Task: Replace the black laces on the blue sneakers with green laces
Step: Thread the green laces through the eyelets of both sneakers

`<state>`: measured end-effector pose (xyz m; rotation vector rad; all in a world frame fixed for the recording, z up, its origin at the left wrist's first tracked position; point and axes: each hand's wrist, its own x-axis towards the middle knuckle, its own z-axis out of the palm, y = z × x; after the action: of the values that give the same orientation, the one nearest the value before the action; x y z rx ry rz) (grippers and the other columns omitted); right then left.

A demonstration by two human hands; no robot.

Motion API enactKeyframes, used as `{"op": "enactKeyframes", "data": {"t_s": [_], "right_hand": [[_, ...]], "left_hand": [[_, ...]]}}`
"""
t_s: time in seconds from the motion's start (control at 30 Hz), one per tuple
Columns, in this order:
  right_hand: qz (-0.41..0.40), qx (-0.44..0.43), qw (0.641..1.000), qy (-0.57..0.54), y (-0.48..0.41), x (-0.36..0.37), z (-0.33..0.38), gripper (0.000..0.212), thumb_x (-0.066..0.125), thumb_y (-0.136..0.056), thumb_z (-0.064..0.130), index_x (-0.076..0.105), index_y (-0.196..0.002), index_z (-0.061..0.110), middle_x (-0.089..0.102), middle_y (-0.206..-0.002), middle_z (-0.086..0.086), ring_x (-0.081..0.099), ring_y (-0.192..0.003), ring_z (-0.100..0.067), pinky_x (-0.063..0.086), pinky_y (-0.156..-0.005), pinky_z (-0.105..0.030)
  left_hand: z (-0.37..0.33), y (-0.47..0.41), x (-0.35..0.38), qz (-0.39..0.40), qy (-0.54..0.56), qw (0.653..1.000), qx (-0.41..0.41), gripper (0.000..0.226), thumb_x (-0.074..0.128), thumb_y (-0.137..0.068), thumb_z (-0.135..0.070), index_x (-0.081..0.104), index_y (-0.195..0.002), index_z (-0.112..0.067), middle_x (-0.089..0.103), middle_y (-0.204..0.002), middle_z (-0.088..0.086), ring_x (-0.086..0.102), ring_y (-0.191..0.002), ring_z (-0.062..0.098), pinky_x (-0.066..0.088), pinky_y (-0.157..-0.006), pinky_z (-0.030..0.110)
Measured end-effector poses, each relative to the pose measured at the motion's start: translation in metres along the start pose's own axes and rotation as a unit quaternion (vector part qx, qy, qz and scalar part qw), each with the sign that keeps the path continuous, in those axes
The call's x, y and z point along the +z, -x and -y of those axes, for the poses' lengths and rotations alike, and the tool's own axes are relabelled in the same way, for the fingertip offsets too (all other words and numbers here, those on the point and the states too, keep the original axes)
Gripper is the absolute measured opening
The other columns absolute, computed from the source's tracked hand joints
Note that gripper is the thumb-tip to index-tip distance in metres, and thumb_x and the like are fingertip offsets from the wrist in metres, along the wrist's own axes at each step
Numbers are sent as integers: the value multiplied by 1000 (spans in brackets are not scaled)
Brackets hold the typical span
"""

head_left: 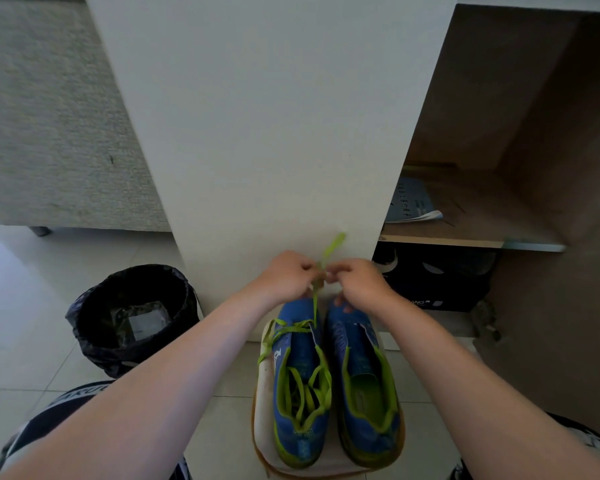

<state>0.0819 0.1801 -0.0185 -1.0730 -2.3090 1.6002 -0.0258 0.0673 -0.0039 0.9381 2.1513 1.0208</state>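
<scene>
Above the left sneaker (pixel 296 355), the limp, light green lace (pixel 315 306) is pinched by left hand (pixel 284 276) and right hand (pixel 359 283) fingers (pixel 334 271); a grip near its tip is judged best.

black box (pixel 437 292), right: white letters "ANG", the start hidden
shorts (pixel 80 393), lower left: white letters, roughly "ARUO"
booklet (pixel 409 202) on shelf: print too small
left sneaker (pixel 300 348): white logo, unreadable

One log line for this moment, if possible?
left hand, right hand: pinch flat green lace | left blue sneaker: partly laced | right blue sneaker: unlaced
</scene>
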Motion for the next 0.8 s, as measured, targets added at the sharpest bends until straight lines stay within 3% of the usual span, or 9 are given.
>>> {"op": "enactKeyframes", "data": {"t_s": [0.1,0.2,0.33,0.47,0.57,0.67,0.8], "right_hand": [[61,36,995,66,2,6,-11,22,49,-97,8,64,-112,14,70,-106,-14,64,-55,-16,47,-44,-24],[128,-1,990,67,5,16,-10,18,56,-99,18,67,-110,11,71,-111,-13,69,-64,-16,50,-50,-27],[118,-11,991,69,8,15,-4,24,47,-104,22,66,-92,13,71,-94,-2,65,-63,-20,47,-50,-27],[-48,-71,995,-48,2,6,5,29,50,-102,15,67,-78,14,69,-68,-3,57,-52,-19,48,-57,-34],[-138,-109,977,-120,-1,-2,14,31,48,-104,17,69,-81,20,68,-69,0,55,-58,-13,48,-61,-30],[-104,-130,978,-124,2,-2,17,29,49,-104,17,70,-86,21,72,-75,3,55,-65,-11,47,-64,-23],[-55,-142,980,-131,5,1,21,28,50,-104,14,72,-88,20,72,-77,2,51,-61,-10,46,-60,-20]], "left_hand": [[-12,1,-10,-77,201,976,19,20,55,-97,-14,72,-89,-6,71,-85,7,62,-61,14,52,-57,20],[-18,6,-15,-55,232,970,43,21,53,-99,-16,72,-100,-7,72,-89,1,64,-67,12,54,-62,21],[-17,10,-14,-2,135,990,41,22,57,-97,-19,69,-116,-18,70,-102,-3,65,-81,12,53,-68,22],[0,4,-12,28,-66,997,9,45,53,-87,1,56,-130,-10,60,-126,10,58,-107,20,46,-82,27],[12,1,-9,52,-191,980,-16,46,52,-89,-5,53,-135,-13,55,-136,6,53,-124,23,42,-99,27],[10,1,-1,103,-197,975,-8,36,53,-91,-11,63,-125,-19,63,-128,1,59,-117,20,46,-100,31],[3,9,14,147,-90,985,6,9,61,-92,-27,68,-89,-21,73,-79,5,71,-77,21,56,-75,35]]}}
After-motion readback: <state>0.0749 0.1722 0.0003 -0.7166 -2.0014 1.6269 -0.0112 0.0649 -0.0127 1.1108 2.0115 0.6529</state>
